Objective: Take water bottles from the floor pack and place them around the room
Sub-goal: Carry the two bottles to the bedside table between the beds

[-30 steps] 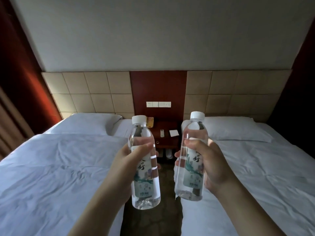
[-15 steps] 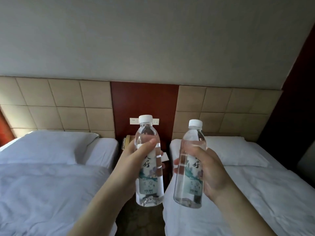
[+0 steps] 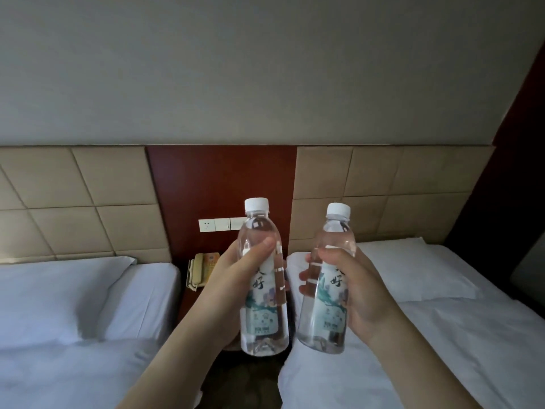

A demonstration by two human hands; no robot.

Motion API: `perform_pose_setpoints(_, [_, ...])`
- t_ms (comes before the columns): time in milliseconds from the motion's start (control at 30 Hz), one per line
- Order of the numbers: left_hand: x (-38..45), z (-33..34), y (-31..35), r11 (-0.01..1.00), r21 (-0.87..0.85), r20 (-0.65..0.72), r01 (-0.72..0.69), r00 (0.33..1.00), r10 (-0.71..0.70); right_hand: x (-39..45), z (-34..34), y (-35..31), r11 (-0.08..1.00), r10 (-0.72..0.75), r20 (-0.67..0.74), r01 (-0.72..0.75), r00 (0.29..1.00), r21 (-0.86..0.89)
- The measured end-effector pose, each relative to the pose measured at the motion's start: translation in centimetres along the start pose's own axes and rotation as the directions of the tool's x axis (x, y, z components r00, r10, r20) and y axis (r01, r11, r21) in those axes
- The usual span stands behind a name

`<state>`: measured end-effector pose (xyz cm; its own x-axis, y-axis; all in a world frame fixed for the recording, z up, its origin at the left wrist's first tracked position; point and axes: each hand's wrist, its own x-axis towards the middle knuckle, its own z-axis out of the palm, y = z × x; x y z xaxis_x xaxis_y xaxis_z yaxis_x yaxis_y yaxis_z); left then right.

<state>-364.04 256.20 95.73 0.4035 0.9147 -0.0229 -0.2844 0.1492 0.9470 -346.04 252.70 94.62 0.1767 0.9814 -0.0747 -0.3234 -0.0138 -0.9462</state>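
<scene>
I hold two clear water bottles upright in front of me, each with a white cap and a green and white label. My left hand (image 3: 233,287) grips the left bottle (image 3: 262,305) around its middle. My right hand (image 3: 359,293) grips the right bottle (image 3: 327,311) the same way. Both bottles hang in the air over the gap between two beds, just in front of the dark wooden nightstand (image 3: 188,302). The floor pack is out of sight.
A white bed (image 3: 73,320) lies at the left and another white bed (image 3: 442,335) at the right, each with a pillow. A beige telephone (image 3: 203,268) stands on the nightstand. Wall switches (image 3: 218,225) sit on the red panel above it.
I have moved forward between the beds; the nightstand, the headboard and the telephone are much closer. Both hands still hold their bottles upright in the same pose.
</scene>
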Motion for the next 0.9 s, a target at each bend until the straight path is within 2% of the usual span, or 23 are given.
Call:
perform_pose_setpoints(100, [5.8,-1.4,-0.1,1.0,0.023,-0.026,0.004,1.0,-0.004,6.9,-0.3,0.9,0.998,0.023,0.048,-0.025,0.999,0.052])
perform_pose_setpoints(200, [11.9,-3.3,-0.5,0.998,0.064,-0.128,0.024,0.992,-0.016,13.8,-0.5,1.6,0.997,0.036,0.1,-0.042,0.994,0.057])
perform_pose_setpoints(467, [24.5,-10.1,-3.1,0.977,0.208,-0.325,0.044,0.945,0.026,29.2,-0.4,5.7,0.988,0.151,0.12,-0.145,0.981,-0.06])
perform_pose_setpoints(600, [30.7,-13.8,-5.5,0.96,0.275,-0.323,0.045,0.945,0.049,36.1,-0.4,8.3,0.983,0.173,0.096,-0.166,0.98,-0.081])
perform_pose_setpoints(767, [39.4,-19.6,-8.6,0.962,0.26,-0.277,0.086,0.961,-0.011,44.8,0.2,11.5,0.989,0.128,0.037,-0.125,0.991,-0.078])
perform_pose_setpoints(900, [46.8,-23.9,-11.1,0.931,0.345,-0.268,0.118,0.963,-0.022,51.9,0.4,15.4,0.976,0.196,-0.041,-0.199,0.98,-0.092])
